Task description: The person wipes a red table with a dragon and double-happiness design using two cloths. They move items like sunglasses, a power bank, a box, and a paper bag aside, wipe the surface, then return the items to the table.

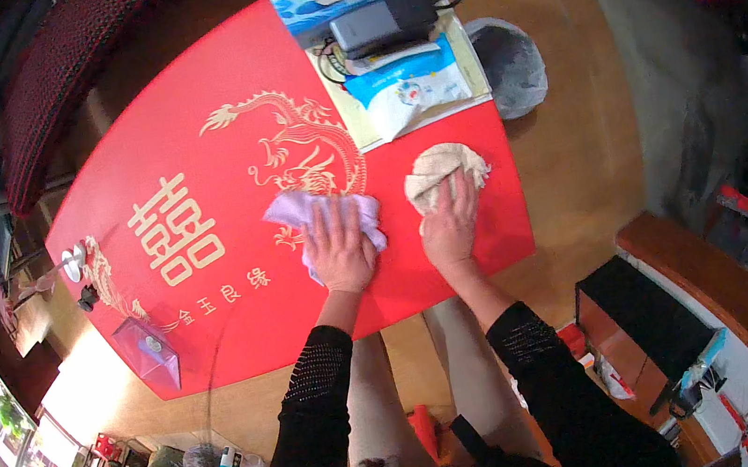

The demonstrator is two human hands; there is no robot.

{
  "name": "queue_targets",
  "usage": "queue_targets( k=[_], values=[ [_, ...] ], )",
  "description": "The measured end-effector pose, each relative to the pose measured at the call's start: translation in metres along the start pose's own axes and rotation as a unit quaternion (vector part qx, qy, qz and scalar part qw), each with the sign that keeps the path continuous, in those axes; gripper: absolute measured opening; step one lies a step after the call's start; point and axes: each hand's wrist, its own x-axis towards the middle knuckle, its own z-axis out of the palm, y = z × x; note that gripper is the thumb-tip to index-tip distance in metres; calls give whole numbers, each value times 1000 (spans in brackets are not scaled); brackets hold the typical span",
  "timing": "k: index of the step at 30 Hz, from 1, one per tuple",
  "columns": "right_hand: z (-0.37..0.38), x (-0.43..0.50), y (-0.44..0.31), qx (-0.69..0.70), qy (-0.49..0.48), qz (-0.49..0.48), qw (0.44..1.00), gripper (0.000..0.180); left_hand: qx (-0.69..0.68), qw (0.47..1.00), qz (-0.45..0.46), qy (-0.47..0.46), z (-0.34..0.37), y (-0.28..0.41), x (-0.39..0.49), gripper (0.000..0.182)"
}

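A red table cover point(247, 349) with a gold dragon and a large double-happiness character lies before me. My left hand point(340, 248) presses flat on a crumpled lilac cloth point(286, 211), covering part of the dragon. To its right, my right hand point(452, 227) rests on a folded cream cloth point(447, 156) with a frayed edge, its fingers spread over the top. Both cloths touch the table cover, and the hands hide parts of them.
A shallow box point(420, 125) at the far edge holds a dark power bank point(365, 30) and a blue-and-white packet point(411, 87). Beyond it stands a lined bin point(512, 73). A clear purple box point(147, 352) sits at left, near small objects point(73, 262). A cabinet point(641, 326) is at right.
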Motion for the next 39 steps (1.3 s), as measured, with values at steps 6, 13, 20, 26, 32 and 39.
queue_targets(
  k=[6, 13, 20, 26, 32, 39],
  values=[
    [9, 42, 17, -26, 219, 130, 967, 54, -64, 986, 140, -70, -35, -33, 18, 66],
    [18, 51, 13, -46, 213, 203, 955, 52, 41, 993, 2, 114, -42, -78, 173, 56],
    [7, 55, 14, -59, 165, 192, 966, 52, 51, 969, -50, 234, -48, -99, 356, 33],
    [12, 52, 16, -62, 208, 143, 966, 53, 31, 981, -26, 191, -31, -85, 303, 38],
    [13, 52, 16, -75, 200, 176, 961, 52, -60, 998, 8, 28, -19, -29, 99, 52],
    [13, 53, 14, -77, 195, 179, 961, 51, 10, 989, 120, -90, -39, -37, 67, 61]
  ],
)
